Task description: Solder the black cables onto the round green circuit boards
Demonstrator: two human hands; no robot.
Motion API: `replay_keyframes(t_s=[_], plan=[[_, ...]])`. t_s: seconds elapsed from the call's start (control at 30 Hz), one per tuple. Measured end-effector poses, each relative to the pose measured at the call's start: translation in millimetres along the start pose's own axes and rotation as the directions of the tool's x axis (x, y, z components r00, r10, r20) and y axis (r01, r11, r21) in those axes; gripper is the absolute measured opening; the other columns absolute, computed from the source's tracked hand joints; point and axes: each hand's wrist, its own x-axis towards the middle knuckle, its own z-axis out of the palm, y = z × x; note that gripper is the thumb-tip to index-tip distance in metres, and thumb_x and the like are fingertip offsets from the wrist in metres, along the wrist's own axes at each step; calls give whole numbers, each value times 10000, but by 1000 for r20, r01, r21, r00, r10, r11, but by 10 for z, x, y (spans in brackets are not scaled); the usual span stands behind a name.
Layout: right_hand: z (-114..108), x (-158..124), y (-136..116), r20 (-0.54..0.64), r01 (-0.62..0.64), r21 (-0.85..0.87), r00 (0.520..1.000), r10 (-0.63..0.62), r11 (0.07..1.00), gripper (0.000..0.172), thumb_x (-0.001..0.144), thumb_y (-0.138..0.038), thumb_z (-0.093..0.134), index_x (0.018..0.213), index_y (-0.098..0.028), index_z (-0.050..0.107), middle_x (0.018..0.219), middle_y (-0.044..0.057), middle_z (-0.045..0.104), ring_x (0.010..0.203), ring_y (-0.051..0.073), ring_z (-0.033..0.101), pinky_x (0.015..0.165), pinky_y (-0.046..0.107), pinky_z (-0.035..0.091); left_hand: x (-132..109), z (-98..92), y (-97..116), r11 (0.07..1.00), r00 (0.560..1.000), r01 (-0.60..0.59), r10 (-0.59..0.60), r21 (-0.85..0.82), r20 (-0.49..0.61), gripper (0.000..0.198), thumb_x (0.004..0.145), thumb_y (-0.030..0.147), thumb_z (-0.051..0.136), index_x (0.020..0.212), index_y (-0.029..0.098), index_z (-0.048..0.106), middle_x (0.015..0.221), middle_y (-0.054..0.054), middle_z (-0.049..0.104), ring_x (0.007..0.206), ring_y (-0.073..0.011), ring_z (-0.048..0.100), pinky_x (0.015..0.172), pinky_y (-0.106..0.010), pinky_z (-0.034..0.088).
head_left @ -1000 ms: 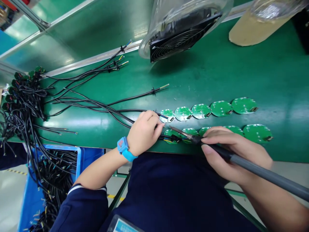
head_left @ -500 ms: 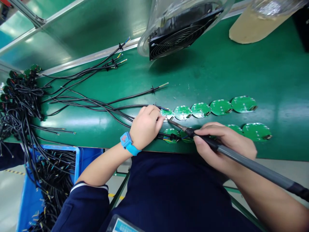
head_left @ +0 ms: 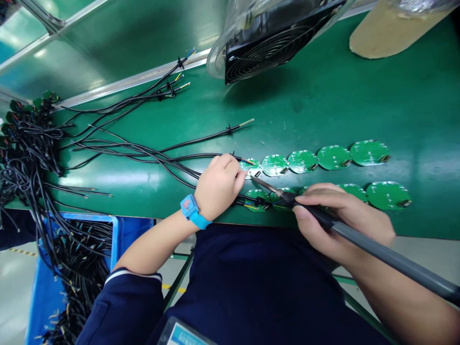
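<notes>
My left hand (head_left: 219,186), with a blue wrist strap (head_left: 191,211), is closed in a pinch on a black cable (head_left: 168,159) whose stripped end meets the leftmost round green circuit board (head_left: 250,168) of the far row. My right hand (head_left: 341,218) grips a grey soldering iron (head_left: 377,251). The iron's tip (head_left: 256,179) touches that same board beside my left fingertips. Two rows of round green boards (head_left: 334,157) lie on the green bench mat (head_left: 323,105); my right hand partly covers the near row.
Many black cables (head_left: 32,143) lie bundled at the left, with several spread across the mat. A blue bin (head_left: 72,268) of cables stands below the bench edge. A black fan (head_left: 273,43) in a clear hood sits at the back, a tan object (head_left: 388,33) at far right.
The soldering iron tip moved from the near-row board up to the leftmost far-row board. My left hand shifted slightly toward that board with the cable.
</notes>
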Motion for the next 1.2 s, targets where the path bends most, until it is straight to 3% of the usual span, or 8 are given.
replay_keyframes(t_s=[0.53, 1.2], plan=[[80, 52, -42, 6, 132, -145, 991, -132, 981, 170, 775, -162, 638, 922, -208, 565, 727, 7, 623, 642, 151, 594, 658, 302, 526, 1, -18, 0, 1000, 1000, -25, 26, -11, 19, 178, 912, 224, 476, 784, 153, 577, 861, -60, 582, 850, -174, 526, 793, -314, 447], [96, 41, -72, 5, 135, -199, 991, -137, 971, 140, 785, -171, 645, 901, -179, 568, 732, 10, 618, 651, 131, 588, 657, 268, 518, 27, -57, 29, 1000, 997, 7, -6, -10, 74, 176, 907, 210, 484, 778, 140, 581, 888, -63, 568, 867, -169, 515, 814, -311, 435]])
